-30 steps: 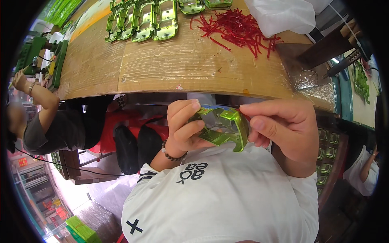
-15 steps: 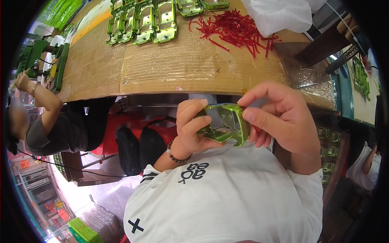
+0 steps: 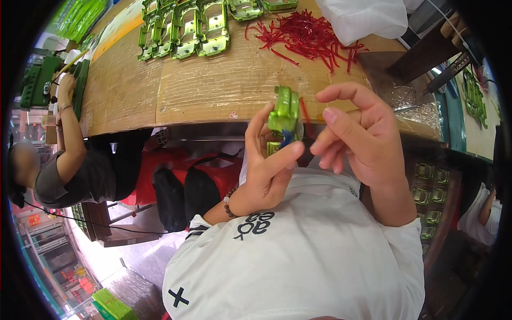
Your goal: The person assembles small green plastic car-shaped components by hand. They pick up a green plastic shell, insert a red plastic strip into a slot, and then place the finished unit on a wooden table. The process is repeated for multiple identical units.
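Observation:
A glossy green plastic frame [image 3: 287, 113] is turned edge-on, gripped between the thumb and fingers of my left hand [image 3: 269, 173]. A blue patch [image 3: 288, 137] shows on its lower side, close to my thumb. Just right of the frame is a thin red strip [image 3: 304, 111]; whether it is attached or loose I cannot tell. My right hand [image 3: 368, 141] hovers apart from the frame, fingers spread and curved, with nothing visible in them.
Several similar green frames [image 3: 186, 32] lie at the table's far left, beside a heap of red strips [image 3: 309, 34]. A white plastic bag [image 3: 365, 18] sits at the far right. Another person [image 3: 74, 165] works at a green machine [image 3: 40, 80] on the left.
My left hand has raised the green frame and turned it from its open face to edge-on. My right hand has come off it, and a red strip now shows beside it.

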Available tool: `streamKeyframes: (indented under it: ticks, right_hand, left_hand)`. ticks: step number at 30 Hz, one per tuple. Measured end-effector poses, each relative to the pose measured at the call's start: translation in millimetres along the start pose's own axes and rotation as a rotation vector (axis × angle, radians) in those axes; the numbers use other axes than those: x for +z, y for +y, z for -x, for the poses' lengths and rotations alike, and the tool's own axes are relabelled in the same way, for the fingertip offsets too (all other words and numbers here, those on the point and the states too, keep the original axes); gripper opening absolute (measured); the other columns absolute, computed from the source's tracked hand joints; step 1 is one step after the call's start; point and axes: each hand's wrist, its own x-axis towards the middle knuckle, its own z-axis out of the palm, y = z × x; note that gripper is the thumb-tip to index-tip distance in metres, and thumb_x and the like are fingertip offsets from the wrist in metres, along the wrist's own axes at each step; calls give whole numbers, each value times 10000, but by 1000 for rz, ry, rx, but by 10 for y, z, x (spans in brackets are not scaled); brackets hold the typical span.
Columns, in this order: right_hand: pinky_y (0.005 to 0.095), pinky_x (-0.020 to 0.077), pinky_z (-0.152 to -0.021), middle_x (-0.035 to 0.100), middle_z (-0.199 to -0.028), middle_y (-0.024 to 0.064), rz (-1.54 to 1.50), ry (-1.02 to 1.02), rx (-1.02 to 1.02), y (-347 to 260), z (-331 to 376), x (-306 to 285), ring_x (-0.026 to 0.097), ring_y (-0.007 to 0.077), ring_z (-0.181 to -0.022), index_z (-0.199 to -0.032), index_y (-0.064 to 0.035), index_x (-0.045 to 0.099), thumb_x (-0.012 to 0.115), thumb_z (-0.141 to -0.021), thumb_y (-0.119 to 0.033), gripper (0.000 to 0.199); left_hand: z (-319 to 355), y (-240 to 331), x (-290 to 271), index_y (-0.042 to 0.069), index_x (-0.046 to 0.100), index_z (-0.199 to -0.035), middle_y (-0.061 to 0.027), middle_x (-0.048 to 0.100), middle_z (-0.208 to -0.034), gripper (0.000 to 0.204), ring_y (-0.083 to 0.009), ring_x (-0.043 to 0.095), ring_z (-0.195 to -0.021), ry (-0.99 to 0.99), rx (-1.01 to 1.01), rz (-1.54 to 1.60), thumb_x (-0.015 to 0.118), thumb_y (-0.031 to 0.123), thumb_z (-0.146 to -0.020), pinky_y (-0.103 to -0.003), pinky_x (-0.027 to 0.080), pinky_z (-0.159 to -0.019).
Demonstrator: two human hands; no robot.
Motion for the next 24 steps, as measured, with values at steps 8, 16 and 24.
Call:
streamKeyframes:
  ticks: [8, 16, 24]
  right_hand:
    - [215, 494, -536, 641, -775, 136, -102, 116, -196, 203, -179, -22, 614, 135, -608, -1013, 16, 540, 508, -876, -139, 209]
    - [247, 488, -580, 641, -826, 109, 619, 380, -719, 124, -80, -168, 605, 178, -647, -992, 2, 565, 608, -776, -48, 227]
    - [336, 452, -686, 605, -923, 82, 1529, 80, -856, 162, -42, -70, 549, 259, -812, -865, -6, 618, 713, -527, -66, 355]
  left_hand:
    - [82, -19, -51, 106, 577, -1094, -242, 309, -1269, 269, -306, 412, -1071, 66, -102, -1, 413, 91, -882, -387, 310, -916]
    - [121, -114, -173, 101, 524, -1132, -222, 290, -1310, 277, -291, 407, -1133, 256, -88, 250, 380, 90, -895, -380, 330, -933]
    - [119, -93, -253, 182, 478, -1180, -247, 222, -1359, 281, -310, 429, -1127, 184, -111, 145, 357, 169, -926, -419, 388, -915]
